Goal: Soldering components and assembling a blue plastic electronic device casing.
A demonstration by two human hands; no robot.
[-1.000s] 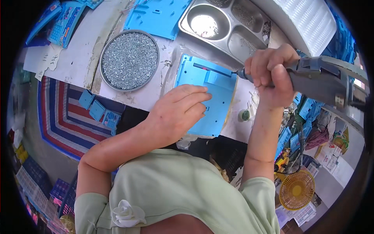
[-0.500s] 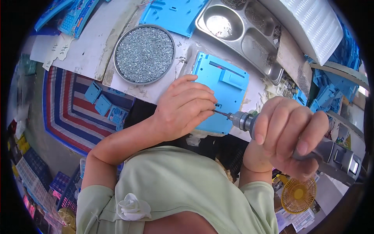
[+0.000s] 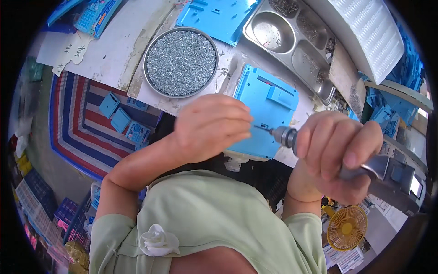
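My right hand [image 3: 340, 153] is wrapped around a grey power screwdriver [image 3: 385, 176], whose thin bit points left over a light blue plastic casing [image 3: 255, 107]. Near the bit's tip is a small dark slot in the casing. My left hand [image 3: 212, 125], blurred by motion, is at the casing's left edge. Its fingers are bent and pressed together just beside the bit; whatever is between them cannot be made out. Beyond this hand stands a round metal dish [image 3: 146, 73] heaped with small silvery screws [image 3: 181, 63].
A compartmented steel tray [image 3: 292, 57] with small metal parts lies at the back right. Behind the dish is another blue casing part [image 3: 219, 20]. A white ribbed box [image 3: 365, 41] and blue parts [image 3: 388, 109] stand right. Left below the table, a striped sack [image 3: 93, 123] holds blue pieces.
The view has shifted slightly, so the table things sit further right. My left hand has drawn a little left from the casing's slot. The screwdriver remains in my right hand.
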